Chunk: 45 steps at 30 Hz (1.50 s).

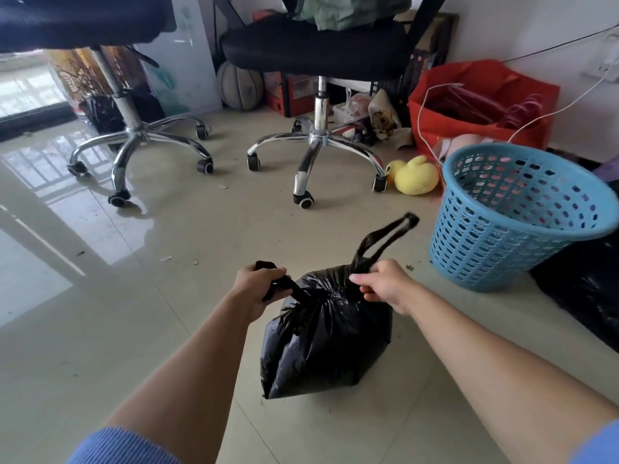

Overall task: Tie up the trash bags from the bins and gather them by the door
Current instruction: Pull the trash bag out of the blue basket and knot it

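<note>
Bag: stuffed black plastic trash bag (321, 333), sat on the pale glossy tiled floor (134, 329) dead centre between the person's two forearms. The neck is bunched in tight at the top.
Left hand: the left hand (259, 288) is just off the bag's top-left corner, fingers wrapped right round the black plastic handle strip (284, 284) that comes off the neck. The strip looks pulled taut out to that side.
Right hand: the right hand (385, 284) is at the bag's top-right, thumb and fingers pinching the base of the other black handle loop (385, 239). The loop pokes up and away past the hand.
Bin: light blue perforated plastic basket (522, 216), to the right of the bag and a bit beyond it. It's near but not touching, and tipped so its mouth faces the camera.
More black plastic: a crumpled black plastic heap (589, 289) far right of the bag, under the basket's side. Can't tell exactly what it is.
Duck: yellow plush duck (415, 175), beyond the bag and slightly right.
Chairs: two black office chairs with chrome star bases, well beyond the bag. One (315, 51) is straight ahead, the other (134, 135) is off to the left.
Red bag: open red fabric tote (482, 102), way beyond the bag on the right, past the basket.
Ball: worn brown basketball (239, 85), far beyond the bag, between the chairs.
Sleeves: blue ribbed sleeves (120, 447) pushed up the forearms, on the camera side of the bag.
</note>
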Each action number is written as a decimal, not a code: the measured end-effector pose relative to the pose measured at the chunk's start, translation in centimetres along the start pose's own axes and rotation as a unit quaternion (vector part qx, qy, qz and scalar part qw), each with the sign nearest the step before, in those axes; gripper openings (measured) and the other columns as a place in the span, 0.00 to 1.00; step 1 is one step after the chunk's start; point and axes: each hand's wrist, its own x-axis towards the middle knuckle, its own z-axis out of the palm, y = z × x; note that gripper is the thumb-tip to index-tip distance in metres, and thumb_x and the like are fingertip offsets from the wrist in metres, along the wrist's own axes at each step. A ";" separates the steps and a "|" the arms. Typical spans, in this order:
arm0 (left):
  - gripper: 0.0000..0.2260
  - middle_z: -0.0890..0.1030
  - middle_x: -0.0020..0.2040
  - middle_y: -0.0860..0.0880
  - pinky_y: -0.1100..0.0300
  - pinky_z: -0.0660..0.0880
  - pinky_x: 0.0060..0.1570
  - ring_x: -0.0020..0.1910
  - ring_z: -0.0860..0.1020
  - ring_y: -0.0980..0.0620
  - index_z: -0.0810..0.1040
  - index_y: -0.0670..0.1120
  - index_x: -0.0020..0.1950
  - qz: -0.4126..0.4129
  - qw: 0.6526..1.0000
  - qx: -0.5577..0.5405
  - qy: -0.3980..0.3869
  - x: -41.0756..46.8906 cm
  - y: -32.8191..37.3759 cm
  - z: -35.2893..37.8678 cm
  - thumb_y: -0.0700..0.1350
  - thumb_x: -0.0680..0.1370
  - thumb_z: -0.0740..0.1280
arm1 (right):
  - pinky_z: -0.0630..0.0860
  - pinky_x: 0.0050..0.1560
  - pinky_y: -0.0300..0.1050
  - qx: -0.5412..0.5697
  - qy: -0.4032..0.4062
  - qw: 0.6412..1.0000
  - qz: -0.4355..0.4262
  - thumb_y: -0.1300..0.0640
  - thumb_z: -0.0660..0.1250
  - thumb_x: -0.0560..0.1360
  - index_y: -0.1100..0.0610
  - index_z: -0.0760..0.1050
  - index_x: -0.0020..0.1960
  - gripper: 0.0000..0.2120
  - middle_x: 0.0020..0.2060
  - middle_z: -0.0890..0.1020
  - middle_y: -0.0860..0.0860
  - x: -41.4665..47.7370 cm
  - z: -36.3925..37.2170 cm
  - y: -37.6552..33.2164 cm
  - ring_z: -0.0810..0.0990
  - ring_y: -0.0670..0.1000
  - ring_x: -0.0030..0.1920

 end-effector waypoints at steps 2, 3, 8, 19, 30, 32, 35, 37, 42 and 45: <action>0.07 0.76 0.46 0.38 0.51 0.82 0.37 0.42 0.79 0.42 0.72 0.36 0.51 0.004 1.000 -0.001 -0.001 -0.1 0.1 0.0 0.32 0.76 0.68 | 0.74 0.42 0.44 -0.072 0.074 0.990 -0.092 0.56 0.71 0.75 0.62 0.79 0.42 0.09 0.40 0.84 0.60 0.4 1.6 0.4 0.77 0.49 0.38; 0.06 0.76 0.45 0.39 0.51 0.82 0.38 0.41 0.79 0.42 0.72 0.37 0.50 0.008 1.000 -0.001 -0.001 -0.1 0.1 0.0 0.32 0.76 0.67 | 0.74 0.45 0.45 -0.045 0.081 0.988 -0.123 0.55 0.70 0.75 0.62 0.80 0.43 0.10 0.45 0.85 0.62 0.3 2.1 -0.1 0.79 0.50 0.40; 0.05 0.78 0.40 0.40 0.53 0.83 0.38 0.35 0.82 0.44 0.73 0.37 0.47 0.002 1.000 0.004 -0.009 -0.3 0.0 0.0 0.39 0.80 0.64 | 0.79 0.36 0.44 0.059 0.002 0.989 -0.133 0.61 0.60 0.82 0.62 0.75 0.43 0.10 0.35 0.82 0.58 -1.2 3.5 -3.2 0.80 0.53 0.31; 0.02 0.80 0.37 0.46 0.62 0.68 0.31 0.31 0.73 0.52 0.82 0.43 0.45 0.149 0.960 0.215 -0.095 -2.3 6.4 1.1 0.40 0.75 0.70 | 0.75 0.50 0.49 -0.493 -0.026 0.867 -0.067 0.22 0.58 0.63 0.48 0.78 0.46 0.32 0.44 0.82 0.49 -1.2 3.6 -3.0 0.80 0.56 0.49; 0.10 0.76 0.39 0.47 0.60 0.72 0.33 0.35 0.74 0.51 0.78 0.42 0.54 0.117 0.983 0.132 0.041 -0.7 6.6 1.0 0.46 0.77 0.68 | 0.71 0.49 0.52 -0.473 -0.022 0.863 -0.175 0.39 0.50 0.82 0.50 0.62 0.32 0.23 0.39 0.76 0.54 -1.8 4.5 -2.3 0.78 0.60 0.49; 0.16 0.74 0.41 0.47 0.55 0.74 0.39 0.42 0.75 0.47 0.74 0.42 0.55 0.047 0.981 0.168 0.080 -0.2 5.0 0.0 0.51 0.75 0.70 | 0.72 0.52 0.53 -0.448 -0.034 0.875 -0.181 0.38 0.51 0.81 0.48 0.61 0.32 0.23 0.41 0.76 0.55 -1.6 4.4 -2.1 0.77 0.58 0.49; 0.18 0.76 0.44 0.44 0.57 0.73 0.35 0.39 0.76 0.48 0.71 0.43 0.50 -0.088 0.985 0.150 -0.024 -0.5 2.8 -0.1 0.53 0.72 0.73 | 0.74 0.54 0.54 -0.419 -0.051 0.888 -0.182 0.29 0.49 0.74 0.45 0.66 0.33 0.23 0.40 0.77 0.50 -1.5 4.6 -2.1 0.78 0.58 0.49; 0.09 0.79 0.39 0.46 0.63 0.68 0.28 0.30 0.73 0.53 0.74 0.44 0.46 -0.091 0.991 0.081 -0.057 -0.1 2.3 0.0 0.47 0.75 0.71 | 0.74 0.59 0.54 -0.388 -0.057 0.905 -0.164 0.25 0.47 0.68 0.46 0.78 0.44 0.31 0.47 0.82 0.50 -1.4 4.6 -1.9 0.79 0.56 0.54; 0.06 0.77 0.23 0.49 0.70 0.69 0.20 0.21 0.73 0.58 0.74 0.40 0.41 0.007 0.984 -0.177 0.002 1.4 4.0 -0.4 0.34 0.78 0.63 | 0.76 0.58 0.49 -0.219 0.011 0.970 -0.101 0.32 0.56 0.75 0.56 0.81 0.51 0.30 0.49 0.85 0.55 -0.4 3.8 -1.0 0.82 0.56 0.53; 0.04 0.79 0.33 0.46 0.67 0.75 0.27 0.32 0.74 0.54 0.76 0.40 0.43 0.007 0.980 -0.198 -0.016 0.8 3.3 -0.6 0.35 0.77 0.64 | 0.75 0.40 0.43 -0.101 0.006 0.994 -0.044 0.47 0.62 0.81 0.61 0.79 0.43 0.19 0.35 0.82 0.55 -0.4 2.8 -2.0 0.79 0.53 0.35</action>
